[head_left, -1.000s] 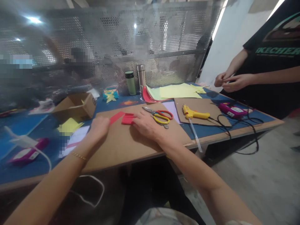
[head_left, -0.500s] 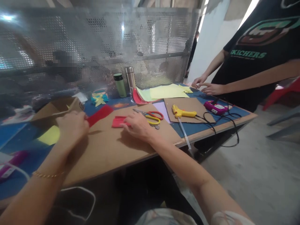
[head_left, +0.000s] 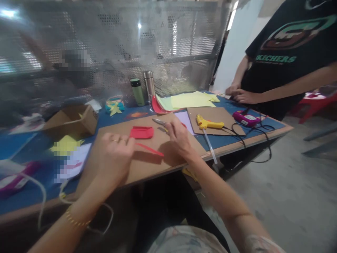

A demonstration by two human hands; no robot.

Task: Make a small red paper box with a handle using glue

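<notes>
My left hand (head_left: 118, 149) is closed, pinching one end of a red paper strip (head_left: 151, 150) that slants down to the right above the brown cardboard (head_left: 147, 165). My right hand (head_left: 179, 135) is closed around the handles of the scissors (head_left: 158, 121), whose blades point left; the fingers hide most of the handles. Between the hands, a little farther back, a piece of folded red paper (head_left: 142, 132) lies on the cardboard.
A yellow glue gun (head_left: 210, 124) lies on a smaller cardboard piece (head_left: 191, 113), its cord trailing right. Behind stand a green bottle (head_left: 137, 93) and a steel flask (head_left: 149, 84). An open cardboard box (head_left: 71, 121) is at left. A co-worker's hands (head_left: 244, 95) are at the far right.
My left hand has come right and nearer with the red strip. My right hand has left the folded red paper, moved right and closed on the scissors. Yellow paper and a phone-like object now show at left.
</notes>
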